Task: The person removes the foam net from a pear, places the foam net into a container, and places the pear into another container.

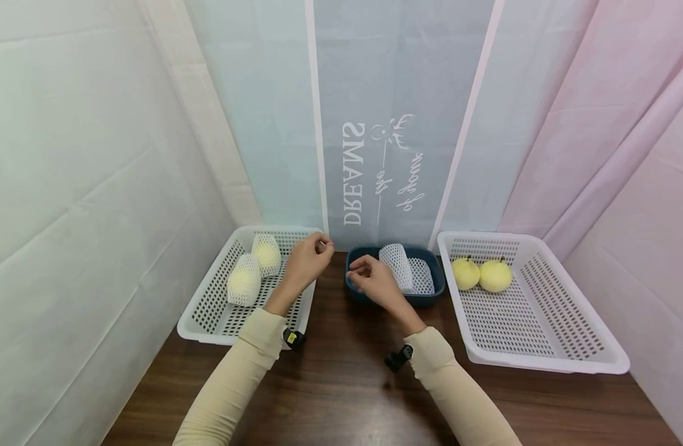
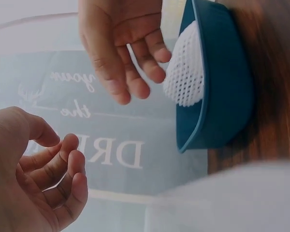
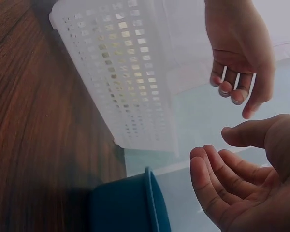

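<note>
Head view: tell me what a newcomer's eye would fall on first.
Likely the left grip, empty above the right edge of the left basket, and the right grip, empty over the left end of the blue bin. Next would come two bare yellow fruits in the right basket and mirrored lettering on the backdrop.

On the grey-blue cloth point(image 1: 408, 68) beyond both hands, pale lettering stands sideways and mirror-reversed: the capitals "DREAMS" point(image 1: 352, 173) are beyond the gap between the left hand point(image 1: 309, 260) and the right hand point(image 1: 377, 282), script "the" point(image 1: 381, 183) is beyond the right hand, and script "of your" point(image 1: 412, 183) is farther to its right, near an antlered emblem point(image 1: 397, 130). In the left wrist view, "your" and "the" show reversed, while the left hand's fingers partly cover "DREAMS".
</note>
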Demonstrator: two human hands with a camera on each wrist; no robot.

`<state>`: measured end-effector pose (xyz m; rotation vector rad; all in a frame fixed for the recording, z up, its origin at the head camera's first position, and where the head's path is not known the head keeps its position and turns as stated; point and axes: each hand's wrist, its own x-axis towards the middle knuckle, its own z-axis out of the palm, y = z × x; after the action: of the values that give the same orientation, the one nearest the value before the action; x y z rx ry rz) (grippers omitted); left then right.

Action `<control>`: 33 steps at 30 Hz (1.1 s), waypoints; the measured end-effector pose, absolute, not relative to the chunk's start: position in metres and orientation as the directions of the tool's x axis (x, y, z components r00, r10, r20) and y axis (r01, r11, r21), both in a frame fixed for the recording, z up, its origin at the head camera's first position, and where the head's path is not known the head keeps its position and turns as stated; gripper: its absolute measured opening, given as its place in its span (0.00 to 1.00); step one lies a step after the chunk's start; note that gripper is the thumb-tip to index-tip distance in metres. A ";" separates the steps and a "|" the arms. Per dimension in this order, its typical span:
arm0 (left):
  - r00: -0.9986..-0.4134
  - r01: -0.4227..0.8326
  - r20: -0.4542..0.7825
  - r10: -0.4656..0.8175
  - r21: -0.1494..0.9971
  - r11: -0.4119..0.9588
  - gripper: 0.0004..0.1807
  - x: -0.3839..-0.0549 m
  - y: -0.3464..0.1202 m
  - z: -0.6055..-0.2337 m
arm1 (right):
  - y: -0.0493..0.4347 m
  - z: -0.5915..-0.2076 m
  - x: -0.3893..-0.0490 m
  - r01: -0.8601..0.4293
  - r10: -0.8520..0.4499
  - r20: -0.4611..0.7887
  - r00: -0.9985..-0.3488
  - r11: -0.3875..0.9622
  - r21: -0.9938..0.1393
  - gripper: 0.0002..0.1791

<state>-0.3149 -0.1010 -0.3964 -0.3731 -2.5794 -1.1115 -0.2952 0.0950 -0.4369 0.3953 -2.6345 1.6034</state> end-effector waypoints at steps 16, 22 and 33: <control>-0.934 0.274 0.353 0.054 0.614 0.740 0.12 -0.330 -0.122 -0.394 | 0.078 -0.446 -0.302 -0.215 -0.243 0.110 -0.964 0.462 -0.860 0.17; -0.938 0.246 0.347 0.025 0.610 0.753 0.13 -0.338 -0.128 -0.398 | 0.074 -0.449 -0.305 -0.196 -0.254 0.090 -0.963 0.433 -0.880 0.17; -0.952 0.203 0.306 0.013 0.600 0.773 0.17 -0.347 -0.143 -0.405 | 0.066 -0.448 -0.306 -0.177 -0.284 0.056 -0.957 0.423 -0.889 0.17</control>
<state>-0.3475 -0.1432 -0.4049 -0.1674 -2.6832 -0.9559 -0.3063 0.0656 -0.4481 0.4445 -2.7349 1.6868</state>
